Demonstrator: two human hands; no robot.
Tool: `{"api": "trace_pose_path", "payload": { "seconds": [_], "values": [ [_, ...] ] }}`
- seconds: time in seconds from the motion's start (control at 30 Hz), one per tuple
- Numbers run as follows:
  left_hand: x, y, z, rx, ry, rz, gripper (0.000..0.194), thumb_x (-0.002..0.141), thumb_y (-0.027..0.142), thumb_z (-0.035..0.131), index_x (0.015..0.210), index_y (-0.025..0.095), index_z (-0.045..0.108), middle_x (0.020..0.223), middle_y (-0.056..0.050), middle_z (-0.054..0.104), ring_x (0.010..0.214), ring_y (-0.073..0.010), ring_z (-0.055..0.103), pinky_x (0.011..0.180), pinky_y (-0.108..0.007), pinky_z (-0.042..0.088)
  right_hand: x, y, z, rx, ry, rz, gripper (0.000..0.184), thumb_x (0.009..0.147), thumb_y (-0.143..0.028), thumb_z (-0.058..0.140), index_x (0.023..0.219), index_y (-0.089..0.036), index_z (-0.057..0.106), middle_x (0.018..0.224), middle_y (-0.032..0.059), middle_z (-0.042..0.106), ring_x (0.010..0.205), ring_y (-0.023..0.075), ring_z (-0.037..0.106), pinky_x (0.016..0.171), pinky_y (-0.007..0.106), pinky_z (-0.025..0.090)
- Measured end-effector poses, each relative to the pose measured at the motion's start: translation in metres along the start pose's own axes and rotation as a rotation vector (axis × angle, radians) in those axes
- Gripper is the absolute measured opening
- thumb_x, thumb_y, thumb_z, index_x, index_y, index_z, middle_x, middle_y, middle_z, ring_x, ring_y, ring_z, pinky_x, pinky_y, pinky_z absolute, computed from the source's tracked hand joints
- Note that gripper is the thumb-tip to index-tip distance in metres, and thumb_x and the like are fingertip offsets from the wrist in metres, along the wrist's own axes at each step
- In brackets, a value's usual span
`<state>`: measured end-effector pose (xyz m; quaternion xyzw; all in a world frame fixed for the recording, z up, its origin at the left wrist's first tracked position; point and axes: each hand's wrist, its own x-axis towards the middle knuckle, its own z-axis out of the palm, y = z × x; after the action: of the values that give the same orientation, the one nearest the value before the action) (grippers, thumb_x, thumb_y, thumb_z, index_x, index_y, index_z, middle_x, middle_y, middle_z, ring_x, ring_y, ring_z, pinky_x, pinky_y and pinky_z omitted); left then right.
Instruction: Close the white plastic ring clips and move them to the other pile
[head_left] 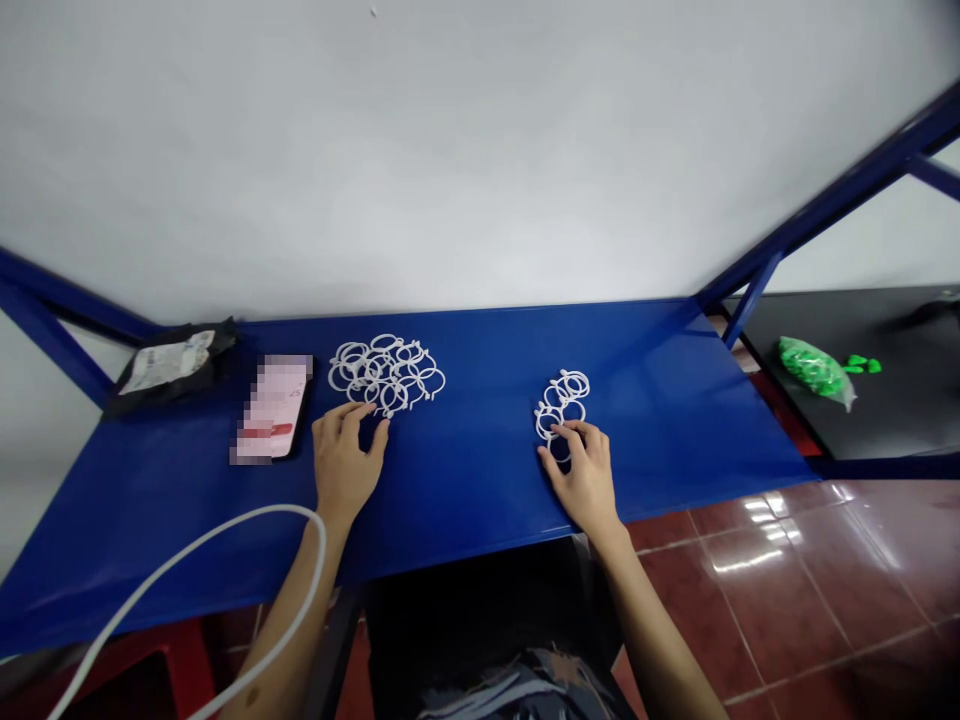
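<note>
Both hands at white rings on blue table, one group each.
Larger group of thin white plastic rings with small nubs (382, 375) sits left of frame centre: overlapping heap, long axis roughly left–right; a few tails at its right edge point down-frame. Smaller group of the same white rings (564, 403), right of centre: long axis near vertical, top leaning right, most nubs on the upper-left side. Left hand (345, 468) at heap's lower edge, thumb and forefinger tips parted; contact with a ring can't be told. Right hand (589, 478) at smaller group's bottom end, thumb spread from fingers beside the lowest ring; contact unclear. Pink-screened rectangular smartphone (279, 405) left of heap on the flat blue tabletop (480, 470), long axis near vertical, top leaning right.
</note>
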<state>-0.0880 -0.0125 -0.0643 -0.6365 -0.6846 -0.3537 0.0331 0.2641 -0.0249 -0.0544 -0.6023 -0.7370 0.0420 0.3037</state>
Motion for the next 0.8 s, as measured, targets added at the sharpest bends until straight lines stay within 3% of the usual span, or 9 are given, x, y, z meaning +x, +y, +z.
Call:
{"api": "trace_pose_path", "payload": {
  "seconds": [0.33, 0.67, 0.8],
  "values": [
    [0.0008, -0.0018, 0.001, -0.005, -0.025, -0.049, 0.024, 0.096, 0.033, 0.06, 0.114, 0.019, 0.066, 0.118, -0.015, 0.063, 0.119, -0.0317, 0.054, 0.106, -0.052, 0.046, -0.0008, 0.0055, -0.0006, 0.064, -0.003, 0.017, 0.024, 0.099, -0.033, 0.065, 0.12, -0.023, 0.07, 0.116, 0.0123, 0.064, 0.11, 0.0302, 0.056, 0.096, 0.05, 0.053],
    [0.0018, -0.0021, 0.0009, 0.01, -0.018, -0.037, 0.021, 0.095, 0.033, 0.059, 0.11, 0.019, 0.067, 0.117, -0.015, 0.063, 0.117, -0.0314, 0.055, 0.104, -0.05, 0.045, -0.0007, 0.0078, -0.001, 0.108, 0.002, 0.02, 0.028, 0.098, -0.036, 0.066, 0.123, -0.023, 0.067, 0.116, 0.0116, 0.067, 0.107, 0.0291, 0.059, 0.093, 0.048, 0.053],
    [0.0016, -0.0031, 0.0007, 0.038, 0.03, 0.026, 0.019, 0.095, 0.03, 0.06, 0.11, 0.019, 0.066, 0.115, -0.015, 0.065, 0.116, -0.0313, 0.057, 0.102, -0.05, 0.046, -0.0008, 0.0034, -0.0056, 0.132, 0.074, 0.017, 0.025, 0.098, -0.035, 0.067, 0.12, -0.023, 0.067, 0.114, 0.0118, 0.069, 0.106, 0.0286, 0.062, 0.093, 0.048, 0.053]
  ]
}}
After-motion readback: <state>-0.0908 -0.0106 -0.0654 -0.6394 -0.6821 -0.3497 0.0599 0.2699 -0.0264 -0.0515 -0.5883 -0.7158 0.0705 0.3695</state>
